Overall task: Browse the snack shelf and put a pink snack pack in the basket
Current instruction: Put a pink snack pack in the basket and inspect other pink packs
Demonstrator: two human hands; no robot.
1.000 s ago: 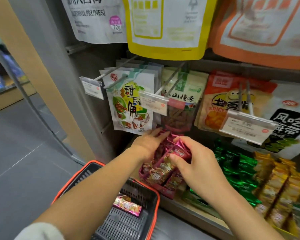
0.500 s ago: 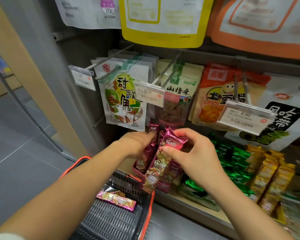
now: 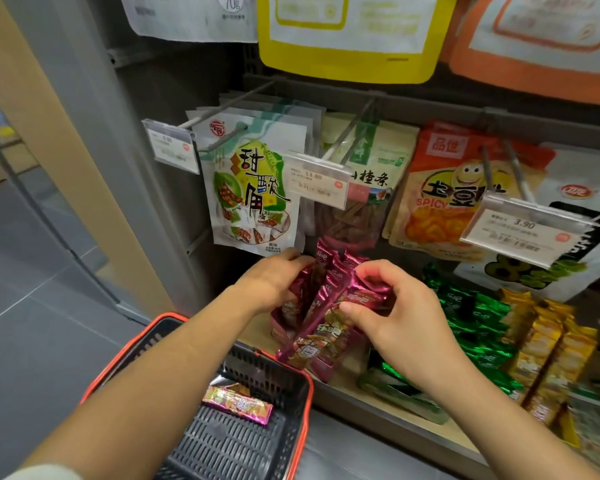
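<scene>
Several pink snack packs (image 3: 323,271) stand in a pink display box (image 3: 321,370) on the shelf. My right hand (image 3: 395,310) pinches the top of one long pink pack (image 3: 321,336), which hangs over the box front, lifted partly out. My left hand (image 3: 274,282) grips the upright packs at the left side of the box. A black basket with a red rim (image 3: 302,403) hangs on my left forearm, just below the shelf edge. Another pink snack pack (image 3: 238,405) lies flat inside the basket.
Green packs (image 3: 471,317) and yellow packs (image 3: 548,348) fill the shelf to the right. Hanging bags (image 3: 253,188) and price tags (image 3: 317,180) on metal pegs jut out just above my hands. Grey floor lies to the left.
My right hand has pulled one pink pack up and out of the box toward me. My left hand stays on the remaining packs.
</scene>
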